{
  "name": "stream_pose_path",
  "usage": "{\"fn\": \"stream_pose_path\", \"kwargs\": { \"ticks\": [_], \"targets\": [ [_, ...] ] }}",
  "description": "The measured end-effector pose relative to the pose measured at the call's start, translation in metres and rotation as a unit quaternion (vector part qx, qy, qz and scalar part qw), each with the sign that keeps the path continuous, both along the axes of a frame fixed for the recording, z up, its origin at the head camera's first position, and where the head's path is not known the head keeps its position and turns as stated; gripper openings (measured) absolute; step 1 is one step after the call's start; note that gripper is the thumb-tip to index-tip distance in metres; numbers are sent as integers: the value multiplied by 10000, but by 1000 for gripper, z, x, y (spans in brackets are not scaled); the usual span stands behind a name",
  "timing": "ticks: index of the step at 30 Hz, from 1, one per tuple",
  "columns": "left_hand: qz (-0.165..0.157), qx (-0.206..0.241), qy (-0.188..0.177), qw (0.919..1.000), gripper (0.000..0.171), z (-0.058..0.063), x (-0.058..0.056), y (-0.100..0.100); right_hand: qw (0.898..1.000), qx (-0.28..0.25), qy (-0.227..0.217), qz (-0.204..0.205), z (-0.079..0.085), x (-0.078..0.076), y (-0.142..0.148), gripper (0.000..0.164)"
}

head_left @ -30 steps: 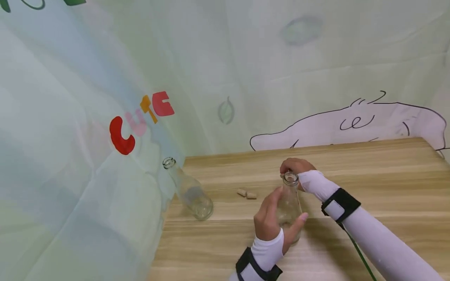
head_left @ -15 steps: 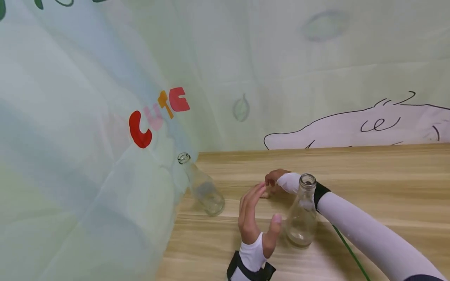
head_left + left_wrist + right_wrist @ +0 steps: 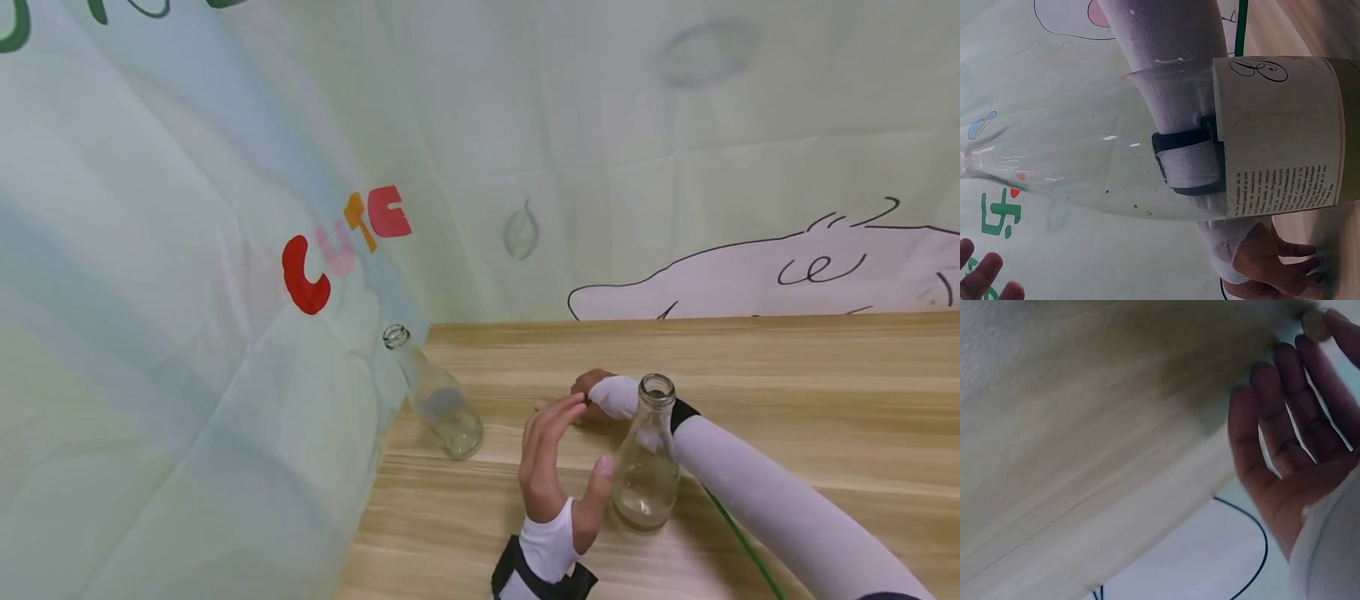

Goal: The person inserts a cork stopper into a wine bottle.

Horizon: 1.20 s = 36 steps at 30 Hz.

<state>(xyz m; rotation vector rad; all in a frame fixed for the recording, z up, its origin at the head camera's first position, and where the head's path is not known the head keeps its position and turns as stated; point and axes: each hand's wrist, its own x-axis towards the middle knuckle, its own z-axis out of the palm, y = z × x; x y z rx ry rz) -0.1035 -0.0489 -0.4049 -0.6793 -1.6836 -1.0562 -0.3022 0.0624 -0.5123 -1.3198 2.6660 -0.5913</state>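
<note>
Pale printed backdrop (image 3: 187, 208) with "CUTE" lettering (image 3: 356, 210) behind your wood-grain worktop (image 3: 825, 375). Far left, clear glass bottle (image 3: 437, 396) standing on it. Next, your left hand (image 3: 546, 482): fingers and thumb apart, grip holding nothing. Just past its fingertips, your right hand (image 3: 590, 386): grip clamped on a cork (image 3: 1316, 326), pinched between thumb and finger. Right of both, second bottle (image 3: 647, 467) upright, near your left thumb, in front of your right sleeve (image 3: 780, 500).
</note>
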Motion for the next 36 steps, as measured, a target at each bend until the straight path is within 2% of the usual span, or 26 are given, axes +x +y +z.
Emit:
{"fn": "stream_pose_path", "kwargs": {
  "ticks": [2,5,8,11,13,15,17,19,22,25,27,29,31,36],
  "targets": [
    [-13,-1,3,10000,39,0,0,1,9988,-391,-192,-223,3,2,7,20],
    [-60,12,-21,10000,37,0,0,2,9926,-1114,-363,-324,12,4,21,28],
    [-94,15,-63,9999,36,-1,-1,3,9869,-1583,-306,25,25,7,32,29],
    [-108,16,-83,9999,35,-4,-1,4,9830,-1727,-553,270,38,12,43,28],
    [-119,26,-104,9999,35,-5,-1,5,9790,-1870,-765,269,51,16,49,38],
    [-133,46,-138,9998,35,-7,-1,6,9721,-2167,-886,113,68,21,55,38],
    [-164,73,-195,9996,37,-8,-1,7,9613,-2578,-955,-154,88,29,62,33],
    [-191,105,-266,9994,39,-9,-2,8,9488,-3023,-843,-354,109,39,68,30],
    [-230,148,-332,9991,42,-10,-2,11,9273,-3613,-706,-686,139,59,77,28],
    [-261,170,-365,9988,44,-11,-3,13,9075,-4069,-597,-853,167,80,85,26],
    [-283,164,-370,9988,44,-11,-4,15,8923,-4417,-542,-763,183,95,90,27],
    [-313,152,-417,9985,45,-13,-5,17,8813,-4664,-457,-601,197,109,94,28],
    [-343,144,-485,9981,47,-16,-7,19,8662,-4977,-399,-223,207,121,97,30],
    [-397,139,-678,9968,49,-21,-9,23,8496,-5234,-53,653,217,140,97,31]
  ]
}}
